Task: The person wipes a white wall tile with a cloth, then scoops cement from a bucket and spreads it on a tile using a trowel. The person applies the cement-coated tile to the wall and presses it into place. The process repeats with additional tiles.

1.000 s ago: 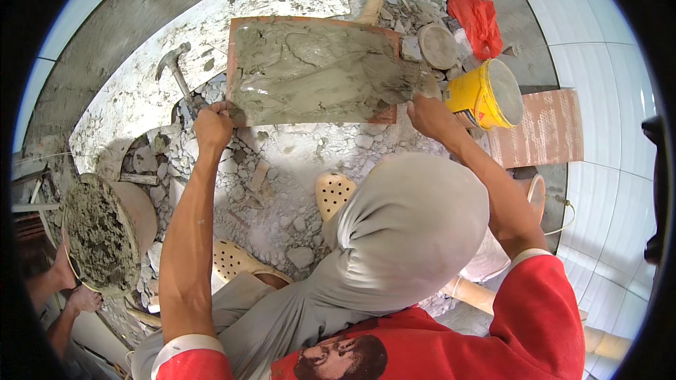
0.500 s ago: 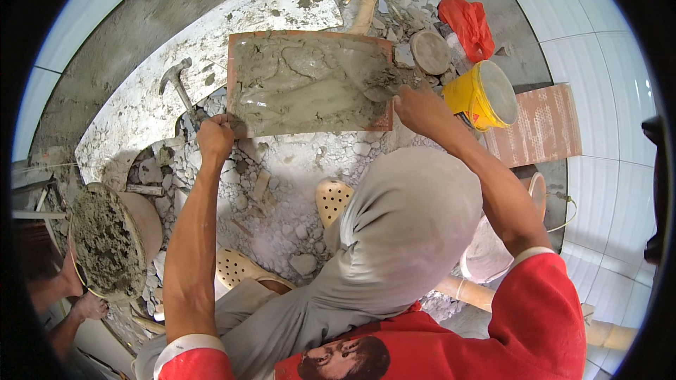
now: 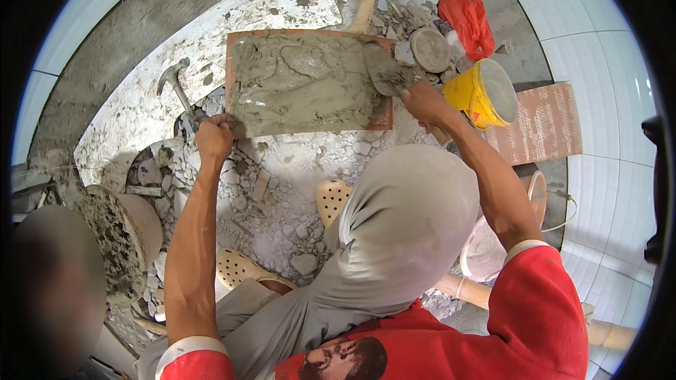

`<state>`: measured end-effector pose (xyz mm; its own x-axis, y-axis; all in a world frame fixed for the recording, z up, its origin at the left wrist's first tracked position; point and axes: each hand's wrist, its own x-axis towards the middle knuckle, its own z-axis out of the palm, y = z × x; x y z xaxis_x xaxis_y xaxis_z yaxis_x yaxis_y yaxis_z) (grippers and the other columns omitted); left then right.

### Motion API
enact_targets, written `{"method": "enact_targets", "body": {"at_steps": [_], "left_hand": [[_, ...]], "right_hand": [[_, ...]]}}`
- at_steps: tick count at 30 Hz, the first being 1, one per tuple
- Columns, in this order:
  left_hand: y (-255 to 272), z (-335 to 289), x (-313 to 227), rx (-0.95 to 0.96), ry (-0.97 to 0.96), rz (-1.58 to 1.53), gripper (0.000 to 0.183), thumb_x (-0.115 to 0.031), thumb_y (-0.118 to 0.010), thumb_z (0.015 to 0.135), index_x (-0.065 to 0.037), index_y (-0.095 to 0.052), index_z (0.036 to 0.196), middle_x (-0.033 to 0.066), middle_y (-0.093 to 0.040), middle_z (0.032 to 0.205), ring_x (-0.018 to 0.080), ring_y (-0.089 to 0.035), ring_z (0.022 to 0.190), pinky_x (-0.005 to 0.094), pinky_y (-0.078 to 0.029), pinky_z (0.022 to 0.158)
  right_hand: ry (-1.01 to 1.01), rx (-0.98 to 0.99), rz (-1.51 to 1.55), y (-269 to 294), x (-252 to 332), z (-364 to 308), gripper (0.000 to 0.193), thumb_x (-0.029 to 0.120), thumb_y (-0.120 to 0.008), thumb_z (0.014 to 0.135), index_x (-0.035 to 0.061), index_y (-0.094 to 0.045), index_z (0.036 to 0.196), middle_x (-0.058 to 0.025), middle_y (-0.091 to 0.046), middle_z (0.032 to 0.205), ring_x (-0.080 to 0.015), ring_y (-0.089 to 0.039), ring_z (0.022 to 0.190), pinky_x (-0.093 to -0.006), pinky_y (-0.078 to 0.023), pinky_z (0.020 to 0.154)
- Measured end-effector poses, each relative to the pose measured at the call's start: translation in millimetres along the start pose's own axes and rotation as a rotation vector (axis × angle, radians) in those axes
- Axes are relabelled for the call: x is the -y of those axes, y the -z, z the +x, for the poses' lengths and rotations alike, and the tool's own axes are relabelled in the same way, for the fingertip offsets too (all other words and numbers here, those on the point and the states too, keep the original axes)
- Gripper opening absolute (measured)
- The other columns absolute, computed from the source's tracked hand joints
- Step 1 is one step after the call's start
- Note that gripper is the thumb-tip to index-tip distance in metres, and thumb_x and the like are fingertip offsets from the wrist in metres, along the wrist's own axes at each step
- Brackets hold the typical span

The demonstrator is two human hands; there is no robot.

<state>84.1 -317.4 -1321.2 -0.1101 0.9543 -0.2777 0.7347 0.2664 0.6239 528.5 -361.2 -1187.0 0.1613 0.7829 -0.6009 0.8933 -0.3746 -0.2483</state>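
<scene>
A reddish-brown tile [image 3: 230, 84] lies mortar side up across the rubble, its back coated with wet grey mortar [image 3: 303, 84]. My left hand [image 3: 214, 139] is closed at the tile's near left corner. Beside it, a hammer [image 3: 179, 88] rests with its head on the white board and its handle running toward that hand. My right hand [image 3: 427, 104] grips a trowel [image 3: 382, 70] by its handle. The mortar-smeared blade is over the tile's right end; whether it touches the coat is hard to see.
Right of the tile stand a yellow bucket [image 3: 465, 95], a red plastic bag [image 3: 468, 24] and another tile [image 3: 546, 123]. A mortar-filled bucket [image 3: 141, 225] is at left, partly behind a blurred person [image 3: 56, 288]. Rubble [image 3: 303, 239] surrounds my cream clogs [image 3: 332, 198]. The mortar-stained white board [image 3: 211, 35] lies behind.
My right hand has turned and shifted slightly right, and the trowel blade now stands more upright over the tile's right end. My left hand stays at the corner. The blurred person has come in at left.
</scene>
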Motion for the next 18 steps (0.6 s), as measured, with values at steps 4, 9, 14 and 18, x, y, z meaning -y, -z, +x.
{"method": "enact_targets", "body": {"at_steps": [4,9,14,18], "left_hand": [[-2,0,1,-0.049,-0.05,0.042,0.026,-0.016,-0.059,0.092,-0.012,-0.08,0.107,0.022,-0.075,0.095,0.0383,-0.073,0.091,0.0433,-0.056,0.085],[-3,2,3,-0.027,-0.026,0.032,0.026,-0.015,-0.059,0.092,-0.013,-0.08,0.106,0.0213,-0.075,0.094,0.0377,-0.073,0.091,0.0432,-0.056,0.085],[1,1,0,0.013,-0.007,0.016,0.025,-0.015,-0.061,0.092,-0.01,-0.079,0.109,0.0193,-0.075,0.088,0.0322,-0.074,0.085,0.0401,-0.055,0.08],[2,0,-1,0.011,0.009,-0.023,0.026,-0.015,-0.06,0.092,-0.013,-0.079,0.109,0.0195,-0.076,0.092,0.0346,-0.074,0.09,0.0415,-0.056,0.084]], "right_hand": [[-0.135,0.087,0.323,20,-1,-34,0.041,0.032,-0.045,0.101,-0.0048,-0.054,0.085,-0.0125,-0.055,0.063,-0.0239,-0.056,0.047,-0.0389,-0.046,0.042],[0.017,-0.022,0.033,13,-26,-62,0.036,0.03,-0.049,0.101,-0.0033,-0.055,0.087,-0.0191,-0.061,0.063,-0.0316,-0.064,0.052,-0.0458,-0.05,0.044],[0.226,-0.261,-0.374,-52,-66,-53,0.034,0.028,-0.049,0.102,-0.0039,-0.059,0.095,-0.0313,-0.067,0.078,-0.0506,-0.066,0.075,-0.0589,-0.052,0.073],[0.314,-0.323,-0.297,-67,-70,-33,0.036,0.029,-0.047,0.102,-0.0037,-0.06,0.093,-0.0287,-0.067,0.077,-0.0469,-0.066,0.068,-0.0559,-0.053,0.068]]}}
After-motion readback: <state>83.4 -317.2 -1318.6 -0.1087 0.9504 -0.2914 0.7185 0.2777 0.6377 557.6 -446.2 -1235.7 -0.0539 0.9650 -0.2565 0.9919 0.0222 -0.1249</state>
